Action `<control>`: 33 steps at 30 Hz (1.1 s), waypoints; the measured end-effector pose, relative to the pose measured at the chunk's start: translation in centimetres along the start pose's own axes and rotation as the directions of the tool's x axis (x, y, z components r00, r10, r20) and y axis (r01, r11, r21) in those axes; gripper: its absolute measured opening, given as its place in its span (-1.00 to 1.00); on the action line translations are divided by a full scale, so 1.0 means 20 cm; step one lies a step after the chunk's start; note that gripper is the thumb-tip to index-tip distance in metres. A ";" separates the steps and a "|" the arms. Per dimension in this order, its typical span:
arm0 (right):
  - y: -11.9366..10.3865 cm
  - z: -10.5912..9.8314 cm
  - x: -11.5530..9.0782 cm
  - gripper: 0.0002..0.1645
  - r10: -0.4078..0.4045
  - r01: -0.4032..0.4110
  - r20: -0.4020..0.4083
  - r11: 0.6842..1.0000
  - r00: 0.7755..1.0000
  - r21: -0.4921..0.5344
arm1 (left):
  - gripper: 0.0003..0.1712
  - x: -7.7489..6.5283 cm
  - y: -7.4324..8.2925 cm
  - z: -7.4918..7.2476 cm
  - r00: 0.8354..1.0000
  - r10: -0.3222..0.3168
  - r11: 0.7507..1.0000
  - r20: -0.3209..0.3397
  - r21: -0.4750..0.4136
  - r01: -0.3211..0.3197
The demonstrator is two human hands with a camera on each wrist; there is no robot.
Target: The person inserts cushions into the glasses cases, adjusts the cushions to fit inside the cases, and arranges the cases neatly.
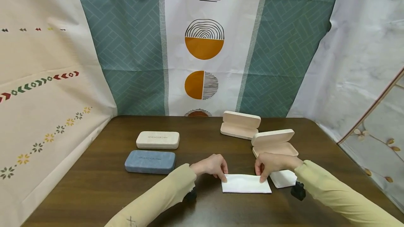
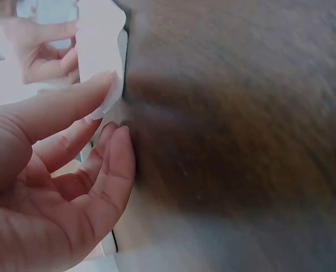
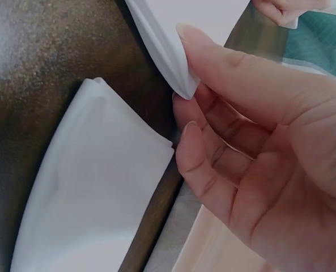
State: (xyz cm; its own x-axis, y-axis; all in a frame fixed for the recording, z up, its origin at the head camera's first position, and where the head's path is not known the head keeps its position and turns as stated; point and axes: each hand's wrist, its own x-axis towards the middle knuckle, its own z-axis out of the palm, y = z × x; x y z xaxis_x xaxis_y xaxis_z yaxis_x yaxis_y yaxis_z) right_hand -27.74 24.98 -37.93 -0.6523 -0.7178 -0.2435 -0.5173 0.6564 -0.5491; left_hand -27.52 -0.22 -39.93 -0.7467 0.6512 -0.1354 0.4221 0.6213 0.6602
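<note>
A folded white cloth point(image 1: 246, 184) lies stretched between both hands near the front of the table. My left hand point(image 1: 214, 166) pinches its left end; in the left wrist view the thumb point(image 2: 94, 93) presses on top with a fingertip under the edge. At the other end my right hand point(image 1: 271, 164) pinches the far right corner, and the right wrist view shows the folded layers between thumb and index finger. A second folded white cloth point(image 1: 283, 178) lies just right of the first, partly behind the right wrist. Behind the right hand stands an open cream glasses case point(image 1: 275, 148).
Another open glasses case point(image 1: 240, 129), cream with a pinkish inside, stands farther back. On the left, a closed cream case point(image 1: 157, 140) lies behind a closed blue case point(image 1: 150, 162). Patterned curtains point(image 1: 139, 45) hang along the back edge of the dark wooden table point(image 1: 104, 192).
</note>
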 end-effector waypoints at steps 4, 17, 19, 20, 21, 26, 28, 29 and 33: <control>0.00 -0.01 -0.01 -0.82 -0.002 0.002 0.001 1.000 1.000 0.001 | -0.83 -0.01 0.01 -0.01 1.000 0.021 1.000 0.010 -0.018 -0.021; 0.10 -0.12 -0.01 -0.89 -0.049 0.055 -0.089 0.996 0.995 0.072 | -0.87 0.01 -0.08 -0.09 0.998 0.015 0.917 -0.068 -0.397 -0.041; 0.12 -0.12 0.00 -0.89 -0.076 0.092 -0.093 0.981 0.993 0.173 | -0.87 0.01 -0.09 -0.10 0.995 0.007 0.892 -0.104 -0.448 -0.053; 0.12 -0.12 0.00 -0.89 -0.088 0.108 -0.099 0.971 0.991 0.215 | -0.86 0.02 -0.09 -0.09 0.992 0.000 0.884 -0.126 -0.464 -0.059; 0.13 -0.13 0.00 -0.89 -0.097 0.122 -0.107 0.960 0.989 0.252 | -0.86 0.02 -0.10 -0.09 0.989 -0.007 0.874 -0.149 -0.481 -0.066; 0.15 -0.13 0.00 -0.84 -0.062 0.118 -0.158 0.918 0.986 0.378 | -0.78 0.04 -0.11 -0.06 0.959 -0.039 0.831 -0.281 -0.542 -0.125; 0.16 -0.12 0.00 -0.80 -0.005 0.090 -0.187 0.889 0.982 0.450 | -0.73 0.04 -0.11 -0.05 0.946 -0.041 0.801 -0.322 -0.577 -0.162; 0.15 -0.12 0.01 -0.77 0.030 0.076 -0.206 0.871 0.978 0.486 | -0.71 0.04 -0.11 -0.05 0.941 -0.039 0.784 -0.336 -0.594 -0.179; 0.14 -0.10 0.02 -0.68 0.142 0.065 -0.295 0.802 0.945 0.594 | -0.70 0.01 -0.06 -0.06 0.924 -0.011 0.753 -0.383 -0.611 -0.245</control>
State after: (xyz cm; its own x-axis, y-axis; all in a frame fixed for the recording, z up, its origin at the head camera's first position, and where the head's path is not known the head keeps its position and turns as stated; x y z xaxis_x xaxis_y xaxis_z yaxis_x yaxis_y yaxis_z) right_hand -30.56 27.05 -37.99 -0.8531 -0.5167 -0.0726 -0.1277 0.3415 -0.9312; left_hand -28.80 -1.29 -39.93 -0.8912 0.4277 0.1512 0.1867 0.0420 0.9815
